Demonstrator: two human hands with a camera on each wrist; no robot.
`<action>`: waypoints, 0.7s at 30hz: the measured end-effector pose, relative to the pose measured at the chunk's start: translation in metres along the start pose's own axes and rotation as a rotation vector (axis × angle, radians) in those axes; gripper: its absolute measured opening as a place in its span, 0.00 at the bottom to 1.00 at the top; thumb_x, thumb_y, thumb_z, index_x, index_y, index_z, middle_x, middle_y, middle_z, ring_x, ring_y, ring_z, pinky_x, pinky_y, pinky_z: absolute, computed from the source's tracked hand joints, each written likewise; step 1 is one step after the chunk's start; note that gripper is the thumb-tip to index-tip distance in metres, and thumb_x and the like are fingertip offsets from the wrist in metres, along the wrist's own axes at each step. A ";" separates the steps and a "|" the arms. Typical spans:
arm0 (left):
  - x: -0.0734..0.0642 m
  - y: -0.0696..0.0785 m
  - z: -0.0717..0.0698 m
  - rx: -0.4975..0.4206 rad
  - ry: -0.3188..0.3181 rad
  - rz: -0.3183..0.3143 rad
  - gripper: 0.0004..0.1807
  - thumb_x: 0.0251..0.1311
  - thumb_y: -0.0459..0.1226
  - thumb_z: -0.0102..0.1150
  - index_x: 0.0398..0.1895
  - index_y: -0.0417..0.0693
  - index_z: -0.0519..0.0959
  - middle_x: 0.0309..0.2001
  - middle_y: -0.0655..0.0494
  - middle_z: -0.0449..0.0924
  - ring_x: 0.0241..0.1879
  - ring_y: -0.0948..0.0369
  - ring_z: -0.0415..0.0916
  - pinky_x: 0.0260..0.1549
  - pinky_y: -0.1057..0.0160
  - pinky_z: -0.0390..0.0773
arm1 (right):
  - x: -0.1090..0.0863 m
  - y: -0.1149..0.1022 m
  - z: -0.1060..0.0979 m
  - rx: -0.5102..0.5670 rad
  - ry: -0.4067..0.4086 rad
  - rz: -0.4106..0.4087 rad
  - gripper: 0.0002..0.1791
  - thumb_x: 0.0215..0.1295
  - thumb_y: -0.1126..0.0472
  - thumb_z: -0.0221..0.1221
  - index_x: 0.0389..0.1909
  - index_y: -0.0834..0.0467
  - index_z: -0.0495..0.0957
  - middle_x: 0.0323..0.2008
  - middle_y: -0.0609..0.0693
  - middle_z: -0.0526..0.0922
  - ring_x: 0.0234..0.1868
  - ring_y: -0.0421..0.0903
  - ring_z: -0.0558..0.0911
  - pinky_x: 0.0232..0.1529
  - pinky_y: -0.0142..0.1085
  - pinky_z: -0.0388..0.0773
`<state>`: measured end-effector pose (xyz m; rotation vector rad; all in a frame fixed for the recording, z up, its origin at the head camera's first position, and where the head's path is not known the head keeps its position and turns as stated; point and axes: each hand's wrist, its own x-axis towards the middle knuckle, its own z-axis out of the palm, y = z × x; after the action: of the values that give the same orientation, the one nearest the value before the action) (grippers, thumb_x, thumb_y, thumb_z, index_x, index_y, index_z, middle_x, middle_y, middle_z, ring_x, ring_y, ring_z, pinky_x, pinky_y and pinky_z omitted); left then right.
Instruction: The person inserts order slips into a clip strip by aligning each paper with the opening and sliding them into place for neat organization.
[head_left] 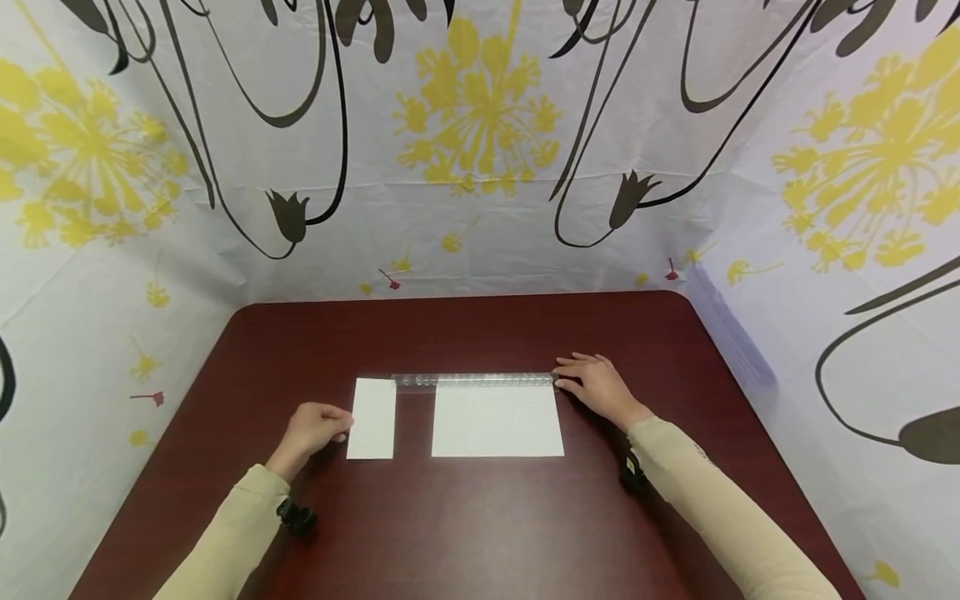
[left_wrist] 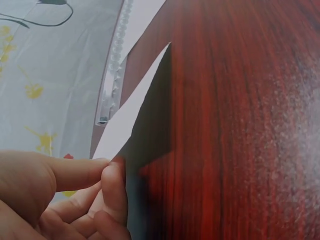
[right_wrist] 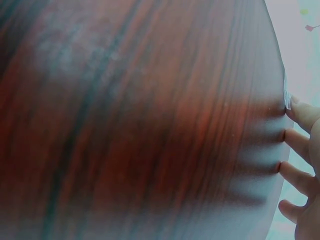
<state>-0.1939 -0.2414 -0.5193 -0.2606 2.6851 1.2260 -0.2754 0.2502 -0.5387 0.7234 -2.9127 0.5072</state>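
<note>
My left hand (head_left: 311, 429) pinches the left edge of a small white sheet of paper (head_left: 371, 419) between thumb and fingers. In the left wrist view this paper (left_wrist: 131, 112) is tilted, with a dark shadow beneath it. A larger white sheet (head_left: 497, 419) lies to its right, a strip of table between them. Along the top of the larger sheet runs a clear plastic strip (head_left: 472, 381) with a row of ring-like shapes; its left end reaches the small sheet's upper right corner. At its right end is my right hand (head_left: 600, 389), thumb at the tip, other fingers spread on the table.
The dark red wood-grain table (head_left: 465, 533) has rounded far corners. Patterned white cloth (head_left: 480, 242) hangs behind it and at both sides. A stack of pale, bluish sheets (head_left: 731, 333) stands along the table's right edge. Each wrist wears a dark camera (head_left: 297, 517).
</note>
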 end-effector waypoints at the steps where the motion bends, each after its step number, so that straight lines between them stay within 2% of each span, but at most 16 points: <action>1: 0.001 0.000 0.001 0.005 0.002 0.005 0.13 0.63 0.36 0.62 0.42 0.33 0.85 0.40 0.40 0.87 0.27 0.64 0.83 0.30 0.66 0.80 | 0.000 0.000 0.000 0.003 0.000 0.002 0.20 0.69 0.52 0.60 0.59 0.55 0.80 0.64 0.55 0.79 0.70 0.62 0.71 0.70 0.66 0.60; 5: 0.002 0.002 0.002 0.012 0.011 0.002 0.13 0.63 0.37 0.61 0.42 0.34 0.85 0.39 0.41 0.87 0.26 0.65 0.83 0.30 0.67 0.79 | 0.000 0.000 -0.001 0.004 -0.004 0.003 0.21 0.69 0.52 0.60 0.59 0.55 0.80 0.64 0.54 0.79 0.70 0.61 0.71 0.70 0.65 0.60; 13: 0.001 0.006 0.002 0.030 0.009 0.036 0.14 0.63 0.37 0.60 0.43 0.33 0.84 0.37 0.41 0.88 0.26 0.63 0.85 0.28 0.67 0.79 | 0.001 0.001 0.000 0.002 0.005 0.006 0.20 0.69 0.52 0.60 0.59 0.55 0.81 0.63 0.55 0.79 0.69 0.61 0.72 0.70 0.66 0.60; 21: 0.000 0.008 0.005 0.042 0.020 0.035 0.13 0.63 0.37 0.61 0.42 0.34 0.84 0.34 0.43 0.88 0.26 0.63 0.84 0.27 0.67 0.78 | 0.001 0.002 0.001 0.009 0.001 0.013 0.20 0.69 0.51 0.59 0.58 0.54 0.81 0.63 0.54 0.79 0.70 0.61 0.72 0.70 0.66 0.60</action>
<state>-0.1954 -0.2331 -0.5168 -0.2223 2.7399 1.1805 -0.2772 0.2506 -0.5403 0.7058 -2.9173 0.5219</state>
